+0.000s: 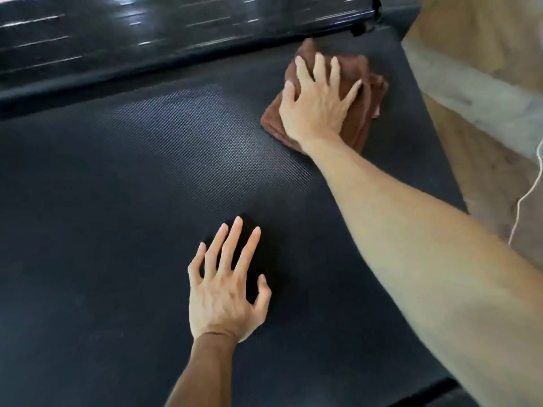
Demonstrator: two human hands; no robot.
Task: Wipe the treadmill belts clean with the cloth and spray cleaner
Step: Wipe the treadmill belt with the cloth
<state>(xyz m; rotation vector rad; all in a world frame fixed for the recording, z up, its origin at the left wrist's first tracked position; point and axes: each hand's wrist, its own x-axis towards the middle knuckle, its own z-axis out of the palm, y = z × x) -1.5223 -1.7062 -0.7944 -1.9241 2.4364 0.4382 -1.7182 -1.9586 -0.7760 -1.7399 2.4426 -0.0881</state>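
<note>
Right hand (316,108) presses brown cloth (360,113) on belt (117,201) — fingers spread; left hand (223,292) flat, fingers apart.

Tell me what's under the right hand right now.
The right hand presses flat, fingers spread, on a folded brown cloth lying on the black treadmill belt. The belt patch beneath the cloth is covered, so its state cannot be seen.

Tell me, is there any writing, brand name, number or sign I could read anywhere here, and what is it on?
None can be read.
Treadmill belt: plain textured black, no print showing.
Brown cloth under the right hand: no tag or label visible.
Glossy black housing beyond the belt: only blurred light streaks, no letters.
Left hand rests flat on bare belt, covering nothing legible.
</note>
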